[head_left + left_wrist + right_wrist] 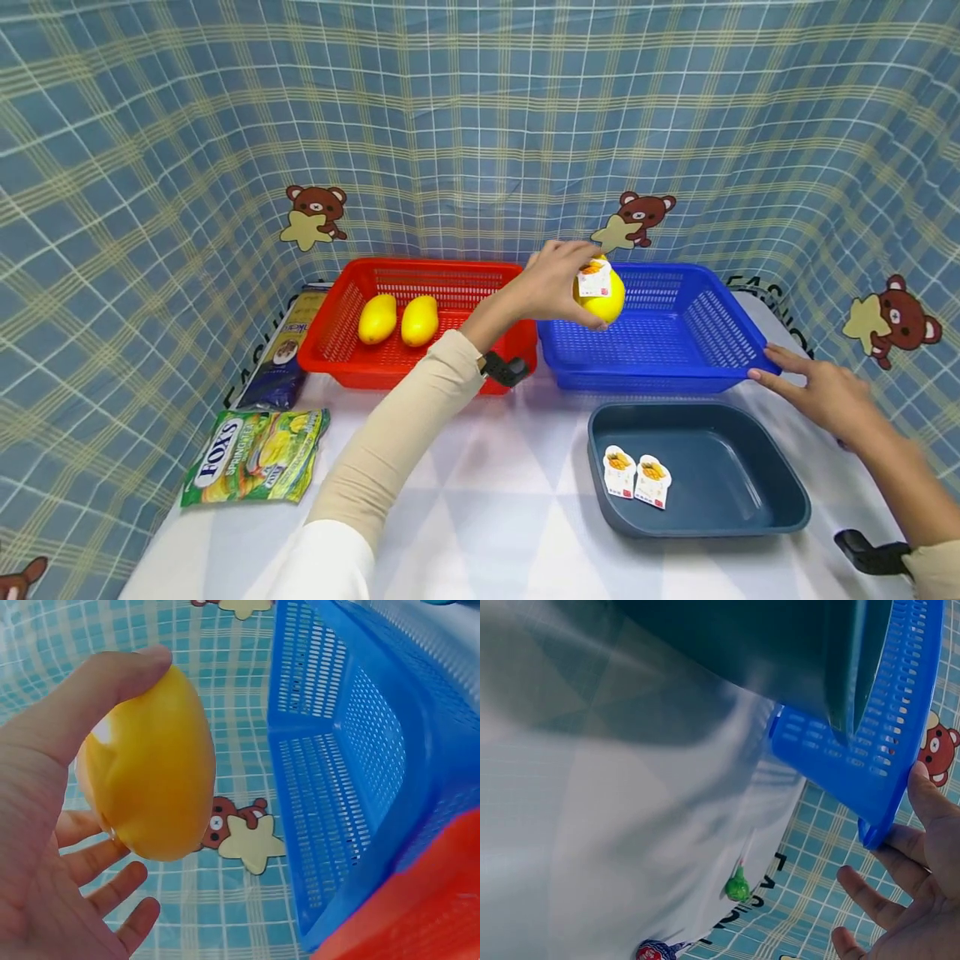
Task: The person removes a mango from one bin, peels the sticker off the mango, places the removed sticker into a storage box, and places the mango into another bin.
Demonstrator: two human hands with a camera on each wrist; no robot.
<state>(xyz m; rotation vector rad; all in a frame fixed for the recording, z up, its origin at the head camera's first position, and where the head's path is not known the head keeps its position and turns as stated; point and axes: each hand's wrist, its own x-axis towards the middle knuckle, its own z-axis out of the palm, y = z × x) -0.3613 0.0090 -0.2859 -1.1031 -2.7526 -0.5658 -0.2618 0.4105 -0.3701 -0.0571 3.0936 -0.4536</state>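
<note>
My left hand (551, 287) grips a yellow mango (611, 302) above the left side of the blue basket (645, 379). A white label (595, 282) with a fruit picture is on the mango, facing the head camera. In the left wrist view the thumb lies over the mango (161, 772), with the fingers behind it. My right hand (828, 396) pinches the blue basket's front right corner, its thumb and index finger at the rim (889, 825). Two more mangoes (377, 319) lie in the red basket (352, 377) to the left.
A dark blue tray (720, 531) in front of the blue basket holds two fruit-picture labels (653, 482). On the left lie a green Fox's candy bag (255, 457) and a blue-and-gold packet (285, 350). Lollipops (737, 888) lie near the table's right edge. Plaid cloth (480, 125) surrounds the table.
</note>
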